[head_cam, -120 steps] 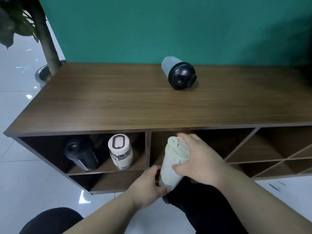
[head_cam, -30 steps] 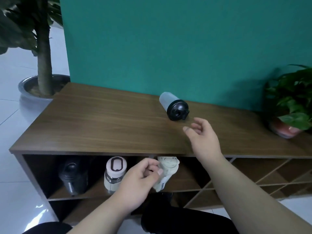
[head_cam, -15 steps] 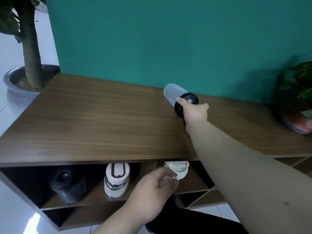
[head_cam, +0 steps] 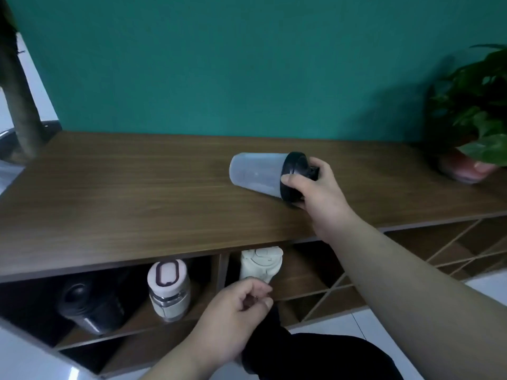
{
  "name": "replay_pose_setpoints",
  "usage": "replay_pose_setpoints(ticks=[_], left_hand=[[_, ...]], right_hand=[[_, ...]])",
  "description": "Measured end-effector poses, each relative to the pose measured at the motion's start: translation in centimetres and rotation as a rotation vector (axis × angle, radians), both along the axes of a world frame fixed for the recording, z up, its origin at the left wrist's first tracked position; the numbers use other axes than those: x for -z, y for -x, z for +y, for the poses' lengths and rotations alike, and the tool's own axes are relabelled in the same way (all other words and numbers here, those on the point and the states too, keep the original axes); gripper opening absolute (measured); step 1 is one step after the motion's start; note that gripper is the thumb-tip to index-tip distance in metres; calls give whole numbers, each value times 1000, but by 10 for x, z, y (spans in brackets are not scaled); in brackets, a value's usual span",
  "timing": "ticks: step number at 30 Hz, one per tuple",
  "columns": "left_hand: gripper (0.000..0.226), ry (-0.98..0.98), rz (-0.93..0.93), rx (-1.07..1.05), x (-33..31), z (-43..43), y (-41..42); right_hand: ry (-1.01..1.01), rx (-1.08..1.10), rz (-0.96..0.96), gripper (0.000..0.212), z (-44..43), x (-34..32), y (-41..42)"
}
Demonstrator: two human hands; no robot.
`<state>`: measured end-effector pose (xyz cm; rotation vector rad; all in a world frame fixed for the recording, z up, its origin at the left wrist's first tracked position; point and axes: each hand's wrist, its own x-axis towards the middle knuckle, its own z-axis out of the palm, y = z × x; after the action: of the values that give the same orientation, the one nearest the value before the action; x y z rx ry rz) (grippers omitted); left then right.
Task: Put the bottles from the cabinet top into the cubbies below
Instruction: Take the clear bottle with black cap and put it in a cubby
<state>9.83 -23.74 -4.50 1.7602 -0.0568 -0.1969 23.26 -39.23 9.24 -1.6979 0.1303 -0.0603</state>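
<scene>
A frosted grey shaker bottle (head_cam: 256, 174) with a black lid lies on its side on the wooden cabinet top (head_cam: 123, 187). My right hand (head_cam: 315, 187) grips its lid end. Below, the left cubby holds a black bottle (head_cam: 87, 305) and a clear bottle with a cream lid (head_cam: 168, 286). A cream bottle (head_cam: 260, 263) stands in the middle cubby. My left hand (head_cam: 236, 311) hovers loosely curled in front of that cubby, holding nothing, its fingertips just below the cream bottle.
A potted green plant (head_cam: 474, 105) stands on the cabinet top at the far right. A tree trunk in a floor pot (head_cam: 19, 105) rises at the left end. Diagonal-lattice cubbies (head_cam: 452, 253) fill the cabinet's right side. A teal wall stands behind.
My right hand, which had closed on the shaker bottle's lid, has swung it so the bottle now points left. My left hand has drawn slightly back from the cream bottle in the cubby.
</scene>
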Motion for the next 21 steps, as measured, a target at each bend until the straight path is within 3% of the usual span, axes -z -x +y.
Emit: replay_pose_setpoints(ticks=[3, 6, 9, 12, 14, 18, 21], left_hand=[[13, 72, 45, 7, 3, -16, 6], [25, 109, 79, 0, 10, -34, 10], [34, 42, 141, 52, 20, -53, 11], [68, -87, 192, 122, 41, -74, 6], [80, -165, 204, 143, 56, -90, -4], [76, -263, 132, 236, 86, -118, -43], [75, -250, 56, 96, 113, -130, -72]], right_hand=[[-85, -154, -54, 87, -54, 3, 39], [1, -333, -125, 85, -109, 3, 76], [246, -458, -138, 89, -153, 11, 95], [540, -532, -75, 93, -173, 35, 97], [682, -559, -53, 95, -177, 59, 87], [735, -570, 13, 99, -170, 99, 56], [733, -617, 21, 99, -162, 124, 32]])
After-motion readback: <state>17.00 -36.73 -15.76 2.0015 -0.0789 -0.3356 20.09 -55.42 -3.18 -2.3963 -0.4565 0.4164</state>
